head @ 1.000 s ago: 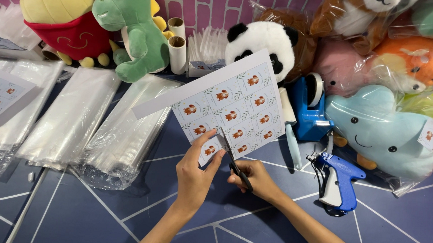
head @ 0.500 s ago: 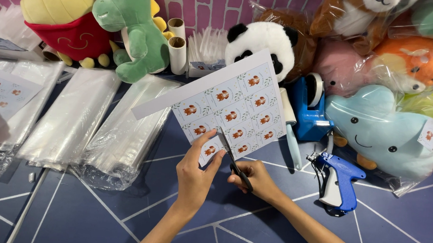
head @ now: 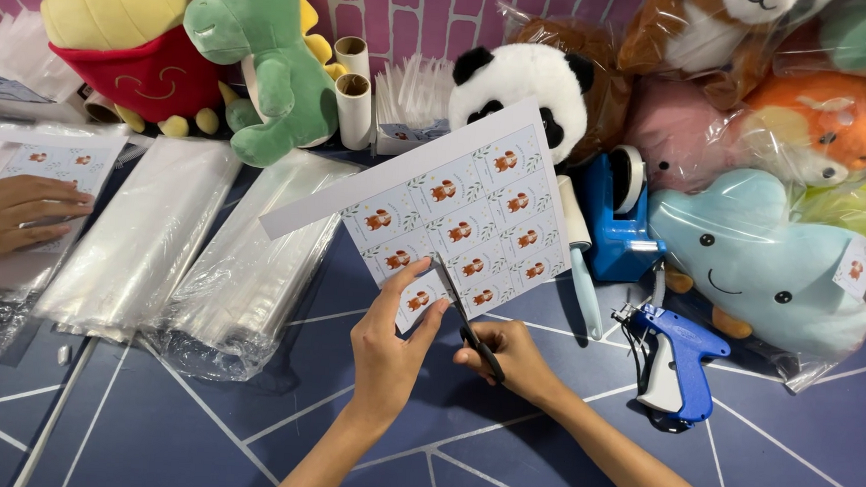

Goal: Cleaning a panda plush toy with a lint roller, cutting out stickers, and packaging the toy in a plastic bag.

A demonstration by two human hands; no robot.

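The left hand (head: 387, 346) pinches the lower corner of a printed label sheet (head: 454, 220), thumb on the near face and fingers closed behind it; the sheet is held up off the floor, tilted, its rows of small fox labels facing the camera and a blank white strip running along its upper left edge; the right hand (head: 508, 358) is closed around the handles of black scissors (head: 463, 321), whose blades reach up into the sheet's lower edge, slightly parted around the paper between two columns of labels; both forearms rise from the bottom of the view over a dark blue floor mat (head: 191, 429) crossed by thin white lines.

Just right of the hands lies a blue tagging gun (head: 676, 364); above it stands a blue tape dispenser (head: 620, 220), with a pale blue roller handle (head: 583, 273) lying beside it; bagged plush toys crowd the right, nearest a light blue smiling plush (head: 762, 264); a panda plush (head: 523, 84) sits behind the sheet; a green dinosaur plush (head: 274, 53) and a fries-shaped plush (head: 130, 39) stand at the back left.

Stacks of clear plastic bags (head: 202, 249) lie to the left; at the far left another person's hand (head: 4, 217) rests flat on a second label sheet (head: 67, 161).
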